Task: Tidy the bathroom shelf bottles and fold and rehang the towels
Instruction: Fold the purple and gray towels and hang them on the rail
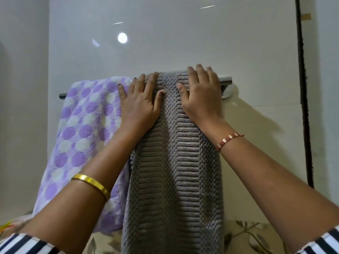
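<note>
A grey ribbed towel (174, 171) hangs folded over the chrome towel rail (225, 79) on the white tiled wall. My left hand (139, 103) lies flat on the towel's upper left side, fingers straight and spread. My right hand (201, 96) presses flat on its upper right side, fingertips reaching over the rail. Beside it on the left, a purple towel with white and violet dots (82, 136) hangs over the same rail, its right edge under my left hand. No shelf bottles are in view.
The rail's right bracket (229, 90) sticks out from the wall. A dark vertical strip (304, 88) runs down the wall at right. Leaf-patterned tiles (251, 233) show below the towels.
</note>
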Motion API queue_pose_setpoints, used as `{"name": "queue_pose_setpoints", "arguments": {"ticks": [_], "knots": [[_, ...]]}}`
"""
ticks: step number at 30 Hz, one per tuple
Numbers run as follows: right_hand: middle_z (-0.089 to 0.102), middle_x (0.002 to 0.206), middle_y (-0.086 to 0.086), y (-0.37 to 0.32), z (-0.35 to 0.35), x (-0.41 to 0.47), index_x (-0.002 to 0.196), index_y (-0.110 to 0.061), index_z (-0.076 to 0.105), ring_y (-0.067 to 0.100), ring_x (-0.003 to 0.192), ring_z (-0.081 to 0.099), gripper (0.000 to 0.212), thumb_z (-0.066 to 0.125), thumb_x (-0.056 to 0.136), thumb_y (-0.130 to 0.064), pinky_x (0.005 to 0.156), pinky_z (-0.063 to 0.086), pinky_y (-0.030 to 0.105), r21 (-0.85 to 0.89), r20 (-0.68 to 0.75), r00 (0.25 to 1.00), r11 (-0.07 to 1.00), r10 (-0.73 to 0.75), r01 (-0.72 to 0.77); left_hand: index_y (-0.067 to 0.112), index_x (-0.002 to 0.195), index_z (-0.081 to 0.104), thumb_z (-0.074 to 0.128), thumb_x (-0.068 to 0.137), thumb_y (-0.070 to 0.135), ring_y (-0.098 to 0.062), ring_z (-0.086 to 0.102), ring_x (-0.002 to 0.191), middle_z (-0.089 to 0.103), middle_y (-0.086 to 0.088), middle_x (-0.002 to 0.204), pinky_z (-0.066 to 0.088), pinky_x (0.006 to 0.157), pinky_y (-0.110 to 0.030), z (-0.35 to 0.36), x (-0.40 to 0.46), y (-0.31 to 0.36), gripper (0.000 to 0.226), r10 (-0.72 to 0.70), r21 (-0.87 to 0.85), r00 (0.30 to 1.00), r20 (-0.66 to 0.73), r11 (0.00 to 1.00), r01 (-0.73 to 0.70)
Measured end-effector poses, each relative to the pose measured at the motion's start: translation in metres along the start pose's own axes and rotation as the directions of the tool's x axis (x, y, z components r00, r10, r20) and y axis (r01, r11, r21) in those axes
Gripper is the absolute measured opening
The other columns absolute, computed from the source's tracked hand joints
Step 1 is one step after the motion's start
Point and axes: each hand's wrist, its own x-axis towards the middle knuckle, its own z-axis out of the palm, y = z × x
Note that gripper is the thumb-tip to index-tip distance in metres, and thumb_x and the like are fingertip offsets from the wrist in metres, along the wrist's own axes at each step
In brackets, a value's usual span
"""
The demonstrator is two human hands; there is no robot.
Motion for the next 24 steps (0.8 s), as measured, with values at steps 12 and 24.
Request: {"name": "queue_pose_setpoints", "arguments": {"ticks": [12,24], "knots": [[0.040,0.143,0.019,-0.032,0.003,-0.117,0.135,-0.002,0.041,0.035,0.135,0.033,0.049,0.042,0.091,-0.025,0.112,0.021,0.049,-0.010,0.037,0.964,0.965,-0.263,0.263,0.007,0.142,0.025,0.032,0.091,0.037,-0.033,0.022,0.140,0.027,-0.020,0.149,0.012,0.115,-0.048,-0.008,-0.135,-0.001,0.059,0.208,0.095,0.969,0.132,0.971,-0.221],[0.048,0.135,0.023,-0.074,-0.005,-0.167,0.127,0.003,0.050,0.038,0.130,0.040,0.046,0.045,0.084,-0.012,0.110,0.024,0.050,0.414,-0.003,0.902,0.821,-0.431,0.394,0.003,0.137,0.036,0.029,0.092,0.027,-0.031,0.030,0.138,0.035,-0.019,0.146,0.014,0.115,-0.044,-0.075,-0.198,0.001,0.052,-0.117,0.295,0.971,0.207,0.954,0.052]]}}
